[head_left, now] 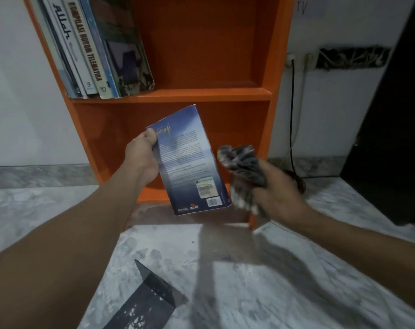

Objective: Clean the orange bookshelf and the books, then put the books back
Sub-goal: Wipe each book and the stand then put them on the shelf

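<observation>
Left hand [142, 155] grips blue book [190, 160]; right hand [277, 193] clutches patterned cloth [242, 167] beside it.

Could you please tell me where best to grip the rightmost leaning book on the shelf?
Pinch the rightmost book by its front edge, coming from the right: its other face rests against the row, while this side has no neighbour.

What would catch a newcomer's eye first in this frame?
The bright orange bookshelf fills the middle, with a row of leaning books on the left of its upper shelf. In front of it, the left hand holds a blue paperback book by its edge, while the right hand grips a dark patterned cloth beside it.
</observation>
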Demonstrator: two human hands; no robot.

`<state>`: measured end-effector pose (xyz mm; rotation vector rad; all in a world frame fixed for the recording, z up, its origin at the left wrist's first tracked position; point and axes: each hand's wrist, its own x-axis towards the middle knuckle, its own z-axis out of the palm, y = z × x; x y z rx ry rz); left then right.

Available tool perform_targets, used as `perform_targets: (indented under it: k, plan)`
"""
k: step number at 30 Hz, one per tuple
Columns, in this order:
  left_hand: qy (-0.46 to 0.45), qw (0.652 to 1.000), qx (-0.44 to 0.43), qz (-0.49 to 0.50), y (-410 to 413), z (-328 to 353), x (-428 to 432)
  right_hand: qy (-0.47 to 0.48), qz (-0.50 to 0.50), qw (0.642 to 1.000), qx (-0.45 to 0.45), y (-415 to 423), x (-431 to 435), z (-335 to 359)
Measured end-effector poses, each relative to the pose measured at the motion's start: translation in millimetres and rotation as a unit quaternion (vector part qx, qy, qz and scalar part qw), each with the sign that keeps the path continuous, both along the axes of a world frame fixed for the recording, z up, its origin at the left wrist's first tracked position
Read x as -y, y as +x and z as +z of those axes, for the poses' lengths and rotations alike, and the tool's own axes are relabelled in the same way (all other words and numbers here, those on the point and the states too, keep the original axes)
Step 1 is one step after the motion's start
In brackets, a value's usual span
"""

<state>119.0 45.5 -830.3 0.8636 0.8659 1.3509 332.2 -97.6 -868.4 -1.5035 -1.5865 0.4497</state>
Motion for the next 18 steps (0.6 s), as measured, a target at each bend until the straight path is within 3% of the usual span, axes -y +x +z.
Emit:
perform_targets:
  k: [2, 5, 8, 11, 13, 16, 18]
  plan:
    - [-0.003, 1.000, 0.024, -0.007, 15.7, 6.3, 2.8, -0.048, 0.046, 0.994, -0.088, -27.1, -0.3, -4.1]
    - [0.001, 0.999, -0.033, 0.014, 32.6, 12.4, 5.8, -0.044, -0.009, 0.996, -0.081, -44.3, -11.0, -22.0]
    - [0.005, 0.991, -0.131, -0.009, 37.9, 18.2, 13.0, 0.000, -0.091, 0.996, 0.023, -36.6, -17.0, -16.9]
    - [-0.009, 0.986, -0.076, -0.151, 45.3, 28.9, 24.6, 0.003, -0.081, 0.989, 0.127, -29.4, -14.1, -8.1]
    - [-0.003, 0.978, -0.067, -0.195, 53.4, 33.5, 24.6, 0.018, -0.081, 0.983, 0.166, -27.2, -11.0, -7.0]
    - [0.011, 0.983, -0.110, -0.148, 66.0, 36.3, 24.9, 0.023, -0.084, 0.976, 0.198, -23.1, -8.0, -10.1]
    - [-0.001, 0.992, -0.081, -0.098, 70.1, 34.0, 22.1, 0.018, -0.063, 0.975, 0.213, -19.6, -7.2, -13.7]
